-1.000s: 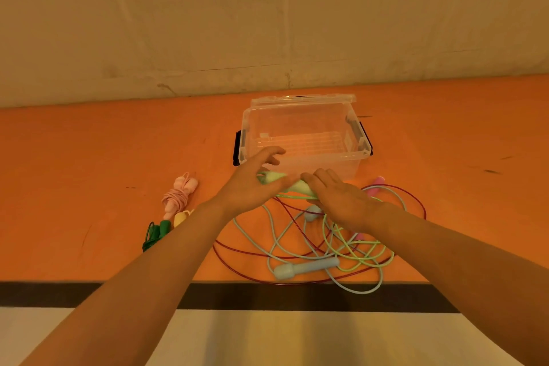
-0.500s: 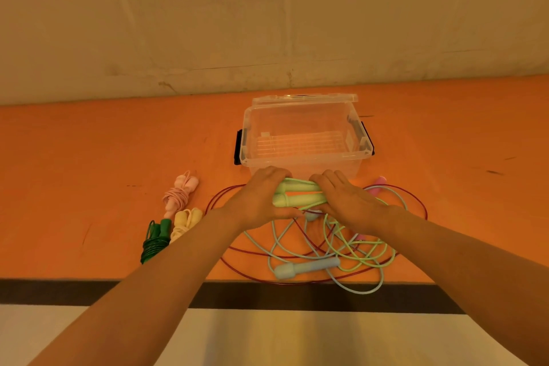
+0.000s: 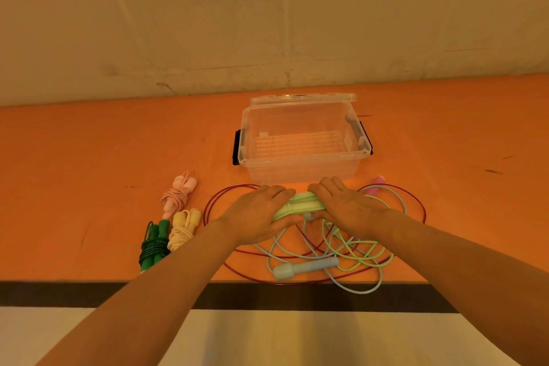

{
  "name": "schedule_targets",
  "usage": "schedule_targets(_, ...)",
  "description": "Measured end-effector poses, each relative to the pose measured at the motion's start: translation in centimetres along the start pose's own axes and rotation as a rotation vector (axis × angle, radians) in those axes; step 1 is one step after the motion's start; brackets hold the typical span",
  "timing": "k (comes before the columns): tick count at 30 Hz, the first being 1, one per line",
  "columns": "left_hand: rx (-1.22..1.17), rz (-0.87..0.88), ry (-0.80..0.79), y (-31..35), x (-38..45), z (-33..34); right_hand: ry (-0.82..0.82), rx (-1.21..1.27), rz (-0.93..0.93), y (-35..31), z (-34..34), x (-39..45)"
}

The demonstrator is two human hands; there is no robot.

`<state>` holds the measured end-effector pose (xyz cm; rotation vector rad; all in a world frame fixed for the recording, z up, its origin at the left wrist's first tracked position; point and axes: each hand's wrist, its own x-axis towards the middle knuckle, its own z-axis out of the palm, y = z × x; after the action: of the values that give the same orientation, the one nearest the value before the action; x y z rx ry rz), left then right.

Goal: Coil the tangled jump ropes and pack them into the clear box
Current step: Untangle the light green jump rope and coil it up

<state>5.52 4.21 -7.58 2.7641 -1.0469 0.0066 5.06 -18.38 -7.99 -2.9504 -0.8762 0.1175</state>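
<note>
- Your left hand point(image 3: 258, 215) and your right hand point(image 3: 346, 205) both grip the pair of light green handles point(image 3: 300, 204), which lie side by side, pointing left to right, just in front of the clear box.
- Your left fingers curl over the far side of the left end, with the thumb pressed against the near side. Your right fingers wrap over the right end in the same way.
- A turn of the light green cord point(image 3: 353, 244) crosses the handles close to your left hand. The rest of that cord runs loose in loops on the orange table point(image 3: 89, 163), near your right wrist.
- The clear box point(image 3: 303, 144) stands on the table beyond your hands, with nothing inside it. Its lid point(image 3: 303, 98) is swung back on the far side, and a black latch shows on each end.
- The loose tangle lies under and around your hands. A dark red cord point(image 3: 416, 202) makes the widest loop, and a pale blue cord point(image 3: 356, 288) reaches the near edge of the table.
- A pale blue handle point(image 3: 306, 267) lies near the table edge, between your forearms. A pink handle point(image 3: 375, 184) shows just beyond your right hand, to the right of the box.
- Three ropes lie bundled to the left of your left forearm: a pink bundle point(image 3: 176, 196) farthest, a yellow bundle point(image 3: 182, 227) nearer, and a dark green bundle point(image 3: 153, 246) left of the yellow one, touching it.
</note>
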Motion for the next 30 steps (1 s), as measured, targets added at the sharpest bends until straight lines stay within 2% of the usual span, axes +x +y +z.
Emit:
schedule_targets(2, -0.151, -0.039, 0.06, 0.1, -0.3, 0.5, 0.01, -0.002, 0.001, 0.1, 0.3, 0.1)
schedule_targets(5, -0.501, -0.206, 0.174, 0.6, 0.0, 0.6, 0.034, 0.001, 0.007, 0.1, 0.7, 0.3)
schedule_targets(9, -0.652, -0.311, 0.156, 1.0, 0.6, 0.4, 0.074, -0.01, -0.024, 0.1, 0.9, 0.0)
schedule_targets(11, -0.625, -0.316, 0.098, 1.0, 0.8, 0.3, 0.093, -0.035, -0.056, 0.1, 0.9, -0.2)
schedule_targets(18, -0.186, -0.209, -0.269, 0.2, 0.3, 0.8, 0.046, -0.091, -0.102, 0.3, 1.7, -1.2)
schedule_targets(23, 0.152, -0.127, -0.224, 1.3, 0.3, 0.8, -0.006, -0.065, -0.097, -0.2, 1.3, -1.2)
schedule_targets(27, -0.029, -0.216, -0.2, 1.7, -0.6, 2.4, -0.084, -0.018, -0.098, -0.8, 1.4, -1.5)
schedule_targets(30, -0.167, -0.208, -0.189, 1.2, -0.4, 2.8, -0.086, 0.05, -0.084, -0.4, 1.7, -1.2)
